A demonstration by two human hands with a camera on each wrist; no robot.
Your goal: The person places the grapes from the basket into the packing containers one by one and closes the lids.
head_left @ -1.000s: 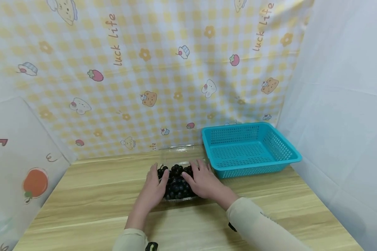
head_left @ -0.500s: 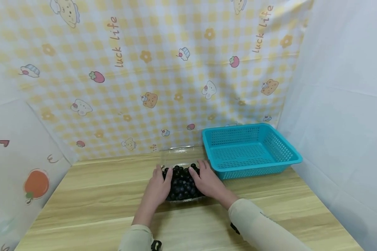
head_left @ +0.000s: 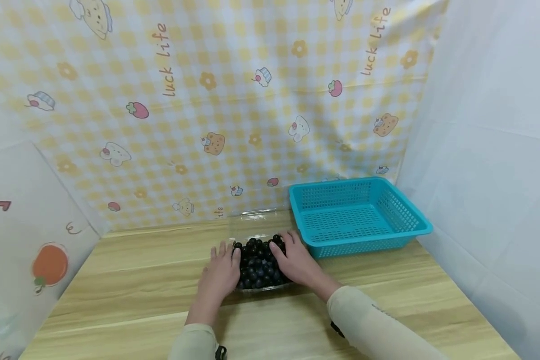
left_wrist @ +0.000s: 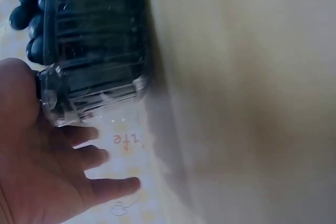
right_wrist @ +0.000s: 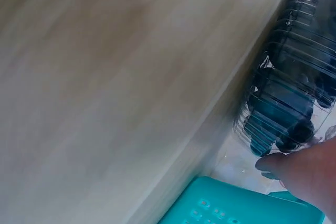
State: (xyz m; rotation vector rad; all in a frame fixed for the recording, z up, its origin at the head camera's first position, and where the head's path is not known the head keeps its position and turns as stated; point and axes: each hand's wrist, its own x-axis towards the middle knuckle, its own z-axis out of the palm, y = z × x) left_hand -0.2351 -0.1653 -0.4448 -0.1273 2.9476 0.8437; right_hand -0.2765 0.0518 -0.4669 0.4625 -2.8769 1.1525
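Dark grapes [head_left: 258, 266] fill a clear plastic clamshell box [left_wrist: 100, 87] on the table. The box's transparent lid [head_left: 257, 223] lies folded back toward the wall. My left hand [head_left: 220, 274] is at the box's left side. Its thumb is by the rim, and its other fingers extend straight, spread apart in the left wrist view. On the opposite side my right hand [head_left: 298, 261] holds the box, thumb over the rim near the grapes and fingers along the outer wall. In the right wrist view, fingertips [right_wrist: 273, 162] reach the box's ribbed lower corner.
A turquoise perforated basket [head_left: 357, 246] stands at the back right, close beside the box and my right hand. Behind them hangs a yellow checked cloth [head_left: 252, 115]. Pale wood tabletop [head_left: 139, 280] extends to the left and in front.
The box of grapes shifted slightly right between the first two frames, with both hands. Since then my left hand has loosened and drawn a little left; my right hand has hardly moved.
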